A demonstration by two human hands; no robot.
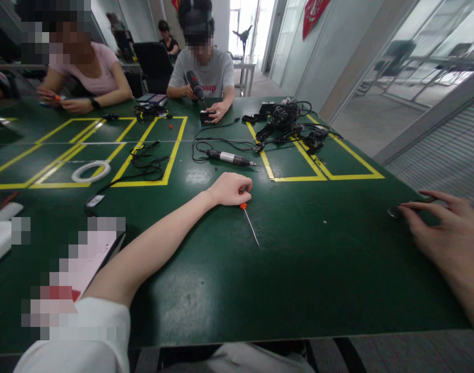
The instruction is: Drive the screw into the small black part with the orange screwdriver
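Note:
My left hand [231, 189] is closed around the orange-and-black handle of a screwdriver [251, 226] over the middle of the green table. The screwdriver's thin metal shaft points toward me and slightly right. At the table's right edge, my right hand [448, 223] has its thumb and fingers curled in a pinch. A small dark, rounded object [395, 213] shows at the fingertips; blur and the fingers hide what kind it is. Beyond my left hand lies a black-and-silver electric screwdriver [229, 157] with its cable.
Tangled black cables [281, 122] lie at the back right among yellow tape outlines. A white ring [91, 171] and more cable [147, 160] are at left. Across the table, one person holds a power drill [195, 85] over a black part; another person sits at left.

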